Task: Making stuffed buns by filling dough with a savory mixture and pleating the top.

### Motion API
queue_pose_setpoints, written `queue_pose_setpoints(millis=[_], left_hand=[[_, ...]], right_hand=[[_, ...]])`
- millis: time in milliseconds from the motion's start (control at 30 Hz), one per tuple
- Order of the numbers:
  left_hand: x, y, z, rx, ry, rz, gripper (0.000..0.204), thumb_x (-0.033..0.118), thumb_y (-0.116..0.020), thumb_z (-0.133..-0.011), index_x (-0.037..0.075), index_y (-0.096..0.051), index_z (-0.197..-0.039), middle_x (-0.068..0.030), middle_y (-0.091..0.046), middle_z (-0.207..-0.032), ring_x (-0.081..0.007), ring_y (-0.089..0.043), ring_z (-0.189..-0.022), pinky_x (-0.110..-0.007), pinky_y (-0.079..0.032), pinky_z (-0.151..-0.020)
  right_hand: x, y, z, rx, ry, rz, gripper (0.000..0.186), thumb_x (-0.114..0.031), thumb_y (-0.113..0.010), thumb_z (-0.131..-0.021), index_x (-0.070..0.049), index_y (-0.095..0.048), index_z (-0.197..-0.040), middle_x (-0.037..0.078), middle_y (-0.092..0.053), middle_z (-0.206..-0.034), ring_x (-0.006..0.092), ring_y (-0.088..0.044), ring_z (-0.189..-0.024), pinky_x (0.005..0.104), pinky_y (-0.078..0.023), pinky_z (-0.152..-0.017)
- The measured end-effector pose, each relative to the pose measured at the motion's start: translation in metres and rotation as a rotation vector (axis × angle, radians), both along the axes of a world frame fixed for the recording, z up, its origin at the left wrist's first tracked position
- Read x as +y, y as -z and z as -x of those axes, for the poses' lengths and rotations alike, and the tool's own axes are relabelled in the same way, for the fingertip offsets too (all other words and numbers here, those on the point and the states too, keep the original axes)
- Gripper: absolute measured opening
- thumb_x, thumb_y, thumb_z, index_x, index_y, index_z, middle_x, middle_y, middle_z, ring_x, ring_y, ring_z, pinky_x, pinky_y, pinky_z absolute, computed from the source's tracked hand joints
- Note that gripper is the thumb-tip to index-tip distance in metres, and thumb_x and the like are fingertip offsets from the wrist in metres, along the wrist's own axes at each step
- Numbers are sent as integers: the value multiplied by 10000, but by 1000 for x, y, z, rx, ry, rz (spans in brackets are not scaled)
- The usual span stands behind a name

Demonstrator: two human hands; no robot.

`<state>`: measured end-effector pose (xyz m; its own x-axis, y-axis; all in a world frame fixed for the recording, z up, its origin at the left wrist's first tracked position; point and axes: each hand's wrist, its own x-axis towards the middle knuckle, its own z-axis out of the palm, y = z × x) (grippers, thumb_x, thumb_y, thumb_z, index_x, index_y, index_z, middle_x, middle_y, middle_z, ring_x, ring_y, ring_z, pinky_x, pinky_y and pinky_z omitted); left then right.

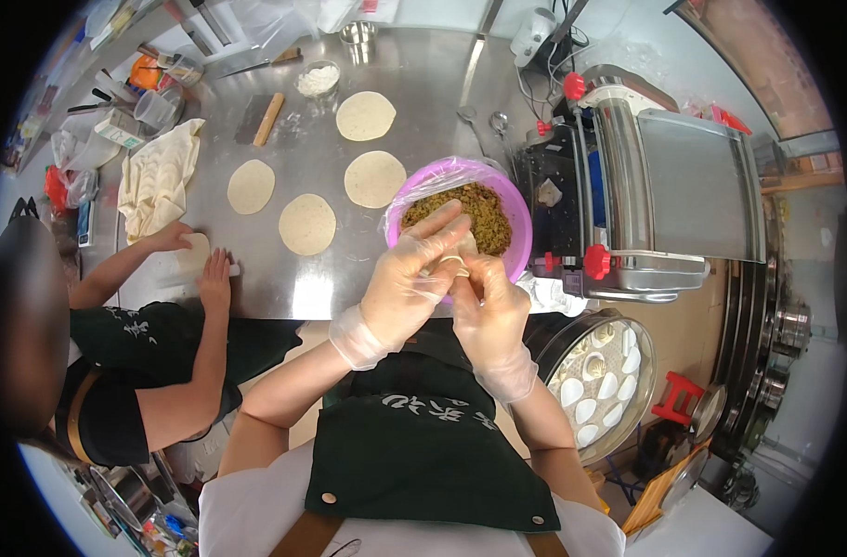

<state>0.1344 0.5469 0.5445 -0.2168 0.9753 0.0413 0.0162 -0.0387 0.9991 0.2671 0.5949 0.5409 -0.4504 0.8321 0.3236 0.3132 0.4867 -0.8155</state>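
Note:
My left hand [400,283] and my right hand [491,299], both in clear thin gloves, meet in front of the pink bowl [519,200]. Between them is a small piece of pale dough [457,264], pinched by the fingertips of both hands and partly covered by them. Whether anything is inside the dough I cannot see. The left hand's upper fingers stretch over the bowl. Behind the hands, a crumbly yellow-brown filling [484,210] lies in the bowl, and plastic film [437,176] clings to its left and far rim.
Several flat dough rounds [307,224] lie on the steel table [256,302]. A co-worker's hands [215,278] work a dough piece at the left. A dough sheeter [618,176] stands at the right. Below it, a round steamer tray [579,382] carries several white dough pieces.

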Motion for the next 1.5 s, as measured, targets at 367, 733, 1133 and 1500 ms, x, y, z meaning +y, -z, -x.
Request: queue_pose_setpoints(millis=[367, 733, 1133, 1500], left_hand=[[6, -10, 0, 263, -65, -166, 563, 249, -625, -925, 24, -424, -1401, -138, -534, -1327, -251, -527, -1185, -365, -388, -1030], [11, 27, -25, -778, -100, -97, 460, 431, -423, -1013, 19, -559, -1165, -93, -611, -1131, -165, -601, -1023, -323, -480, -895], [17, 4, -21, -947, 63, 233, 525, 508, -400, -999, 31, -582, -1119, -69, -634, -1012, -151, -621, -970, -335, -500, -884], [53, -8, -1, -485, 750, 559, 769, 708, -352, -900, 23, -525, -1204, -96, -624, -1059, -191, -624, -948, -379, -539, -821]], right_hand=[[0, -8, 1, 16, -27, -158, 252, 39, -652, -833, -13, -560, -1062, 110, -644, -729, 202, -641, -580, 294, -496, -533], [8, -18, -14, 197, 27, 73, 235, 24, -762, -752, 5, -659, -963, 97, -632, -903, 159, -611, -758, 263, -495, -641], [21, -21, -43, 90, -139, -318, 252, 12, -767, -731, -23, -660, -956, 110, -613, -903, 241, -639, -747, 312, -519, -597], [50, -62, -64, -209, -831, -635, 263, -58, -727, -682, -9, -616, -916, 106, -601, -969, 216, -639, -759, 320, -516, -541]])
